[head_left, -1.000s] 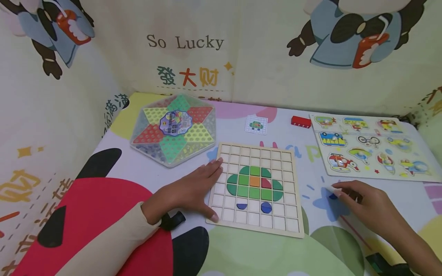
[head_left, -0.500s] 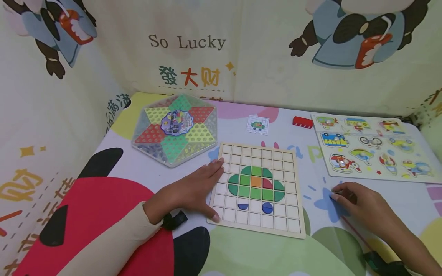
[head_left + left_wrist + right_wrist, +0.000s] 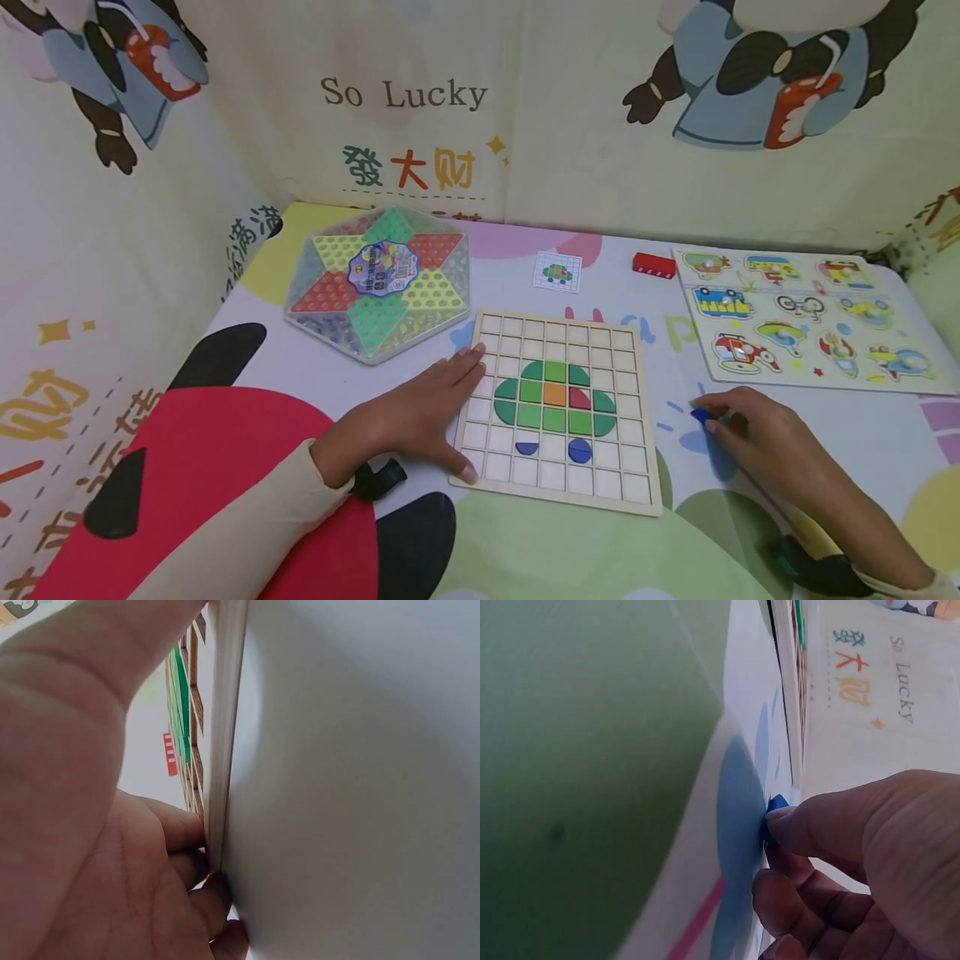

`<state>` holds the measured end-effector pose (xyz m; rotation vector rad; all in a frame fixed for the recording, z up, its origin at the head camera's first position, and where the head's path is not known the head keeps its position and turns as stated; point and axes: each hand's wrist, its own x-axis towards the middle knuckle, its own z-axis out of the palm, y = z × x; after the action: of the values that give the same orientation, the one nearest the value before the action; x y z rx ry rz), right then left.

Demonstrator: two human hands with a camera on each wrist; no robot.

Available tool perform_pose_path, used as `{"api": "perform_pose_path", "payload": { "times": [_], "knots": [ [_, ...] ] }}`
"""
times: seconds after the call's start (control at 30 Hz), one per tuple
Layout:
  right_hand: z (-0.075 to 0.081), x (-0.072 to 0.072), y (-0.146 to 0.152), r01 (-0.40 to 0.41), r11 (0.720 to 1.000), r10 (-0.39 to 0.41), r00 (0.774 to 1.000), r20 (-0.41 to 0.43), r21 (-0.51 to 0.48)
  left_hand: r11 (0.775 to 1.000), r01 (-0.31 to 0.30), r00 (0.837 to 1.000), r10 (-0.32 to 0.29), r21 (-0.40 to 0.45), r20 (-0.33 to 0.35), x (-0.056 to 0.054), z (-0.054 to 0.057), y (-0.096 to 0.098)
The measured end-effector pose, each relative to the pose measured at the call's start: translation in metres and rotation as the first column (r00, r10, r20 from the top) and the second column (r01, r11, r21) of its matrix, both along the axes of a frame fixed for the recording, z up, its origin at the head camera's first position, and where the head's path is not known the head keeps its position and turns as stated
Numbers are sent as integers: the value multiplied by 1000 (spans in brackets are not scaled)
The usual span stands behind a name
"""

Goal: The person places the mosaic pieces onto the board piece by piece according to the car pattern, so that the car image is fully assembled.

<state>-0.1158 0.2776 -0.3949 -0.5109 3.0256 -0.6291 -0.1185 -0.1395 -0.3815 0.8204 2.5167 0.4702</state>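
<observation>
In the head view, a wooden grid board (image 3: 649, 500) lies on the table with green, orange, red and blue pieces in its cells. Two blue halves form a disc (image 3: 580, 451) low on it; to their left a blue half-disc (image 3: 527, 448) sits alone in a cell. My left hand (image 3: 408, 412) rests along the board's left side, thumb at the near corner and fingers spread further up. To the right of the board, my right hand (image 3: 765, 437) pinches a small blue piece (image 3: 778, 804) between thumb and fingertips, close to the tabletop; its full outline is hidden.
Behind the board lies a small pattern card (image 3: 557, 272) with a similar green car. A red block (image 3: 653, 265) and a vehicle puzzle board (image 3: 810, 329) are at the back right. A hexagonal Chinese checkers set (image 3: 330, 329) lies at the back left.
My right hand has shifted a little left toward the board, and the blue piece now shows at its fingertips. My left hand and the board stay put.
</observation>
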Motion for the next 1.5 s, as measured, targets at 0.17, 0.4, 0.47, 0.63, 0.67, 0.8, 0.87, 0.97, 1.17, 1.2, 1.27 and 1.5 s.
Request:
{"api": "perform_pose_path", "payload": {
  "times": [0.17, 0.4, 0.47, 0.63, 0.67, 0.8, 0.87, 0.97, 1.17, 1.2, 1.27, 1.5],
  "knots": [
    [2, -3, -5, -38, 999, 38, 999, -16, -18, 1000, -1, 1000, 1, 7, 1, 0, 0, 1],
    [10, -8, -15, -73, 997, 73, 997, 0, -19, 1000, -4, 1000, 4, 1, 3, -1, -1, 0],
    [13, -9, -21, -70, 997, 71, 997, 10, -43, 1000, -5, 1000, 5, -2, 2, -1, -2, 0],
    [20, -12, -41, -91, 990, 93, 996, 12, -112, 1000, -5, 1000, 5, -7, -6, -1, -2, 0],
    [21, -13, -46, -100, 987, 102, 995, 11, -122, 1000, -5, 1000, 5, -9, -8, -1, -2, 0],
    [25, -16, -64, -155, 972, 162, 987, 21, -178, 1000, -7, 1000, 7, -7, -12, 0, -1, -1],
    [28, -16, -73, -182, 964, 193, 981, 39, -196, 1000, -7, 1000, 7, 3, -5, 0, -1, -1],
    [29, -15, -85, -227, 949, 248, 966, 74, -220, 1000, -4, 1000, 4, 15, 4, 1, -3, -2],
    [25, -15, -109, -323, 902, 363, 927, 95, -288, 1000, -3, 1000, 3, 0, 6, 2, -5, -1],
    [24, -16, -113, -334, 895, 377, 921, 99, -296, 1000, -3, 1000, 3, -2, 4, 2, -5, -2],
    [22, -15, -121, -346, 888, 395, 911, 117, -302, 1000, -5, 1000, 5, 4, 1, 2, -4, -2],
    [19, -11, -138, -394, 866, 450, 883, 135, -307, 1000, -10, 1000, 10, 4, 6, 3, -1, -1]
  ]
}}
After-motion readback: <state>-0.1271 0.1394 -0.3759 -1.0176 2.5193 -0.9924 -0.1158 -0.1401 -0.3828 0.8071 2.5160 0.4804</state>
